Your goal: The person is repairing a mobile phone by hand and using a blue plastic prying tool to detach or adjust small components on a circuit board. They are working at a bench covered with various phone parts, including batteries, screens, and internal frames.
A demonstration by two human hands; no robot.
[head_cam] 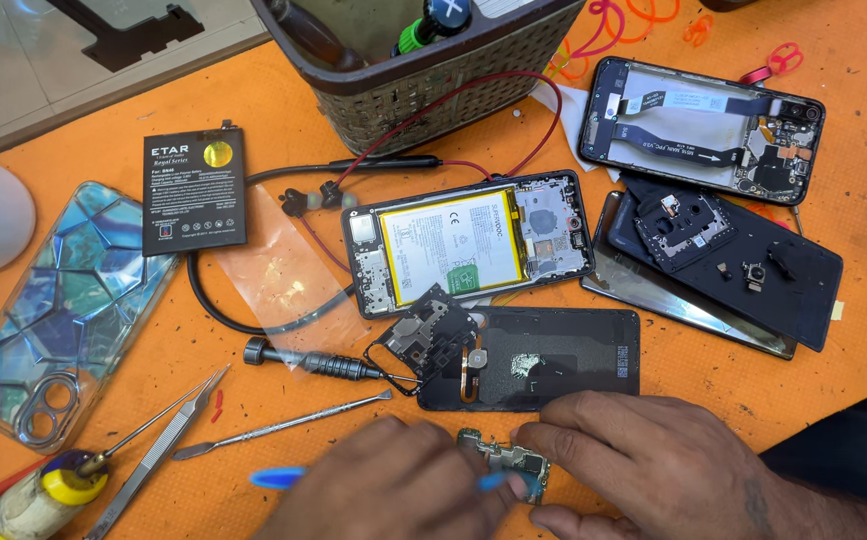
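Observation:
My left hand [383, 490] and my right hand [653, 465] meet at the bottom edge over a small green circuit board [505, 462]. The right hand's fingers pinch the board. The left hand holds a blue plastic tool [278, 477] whose other end shows at the board. Just beyond lie a black phone back cover [563, 355] with a fingerprint flex, a black inner frame piece [425, 335], and an opened phone with a yellow-labelled battery [463, 243].
A black screwdriver [313, 362], a metal spudger [278, 428] and tweezers [158, 450] lie left. A loose black battery [194, 190], clear patterned phone case [48, 310], second opened phone [703, 125], dark rear panels [733, 265] and woven basket [423, 85] surround the orange mat.

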